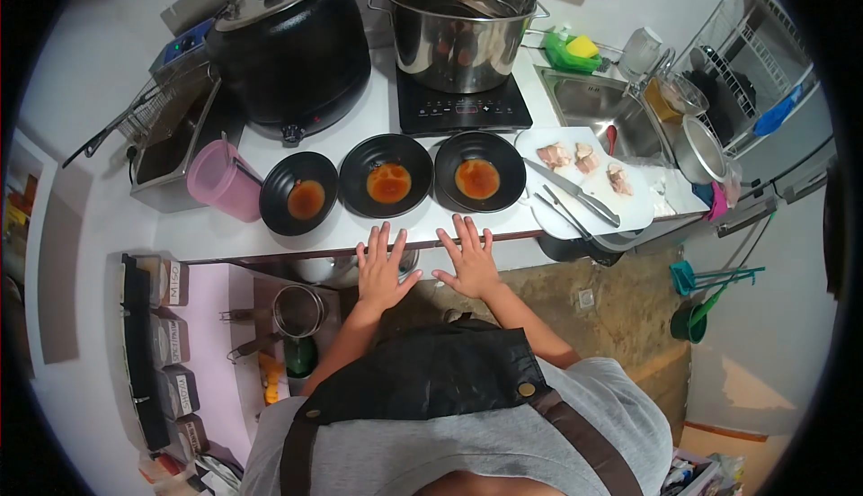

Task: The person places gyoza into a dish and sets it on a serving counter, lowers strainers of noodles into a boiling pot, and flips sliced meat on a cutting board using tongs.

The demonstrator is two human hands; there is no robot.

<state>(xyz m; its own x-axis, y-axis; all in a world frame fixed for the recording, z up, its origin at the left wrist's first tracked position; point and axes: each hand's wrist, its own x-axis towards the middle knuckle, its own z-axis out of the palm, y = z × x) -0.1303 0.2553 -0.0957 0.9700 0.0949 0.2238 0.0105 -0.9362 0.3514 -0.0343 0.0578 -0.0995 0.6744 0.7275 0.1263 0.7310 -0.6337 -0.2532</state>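
Note:
My left hand (381, 269) and my right hand (468, 260) are spread at the counter's front edge, palms down and holding nothing. Just beyond them stand a left black bowl (277, 218), a middle black bowl (361, 197) and a right black bowl (509, 178), each with reddish-brown liquid at the bottom. My left hand is nearest the middle bowl, my right hand the right one. To the right, a white cutting board (636, 207) bears pieces of raw meat (587, 158), a knife (575, 192) and another slim dark utensil.
A pink pitcher (216, 192) stands left of the bowls. Behind are a black lidded pot (292, 64), a steel pot (449, 51) on an induction cooker (463, 115), and a sink (602, 109). A fryer (180, 159) is at the left, a wire rack (751, 60) at the right.

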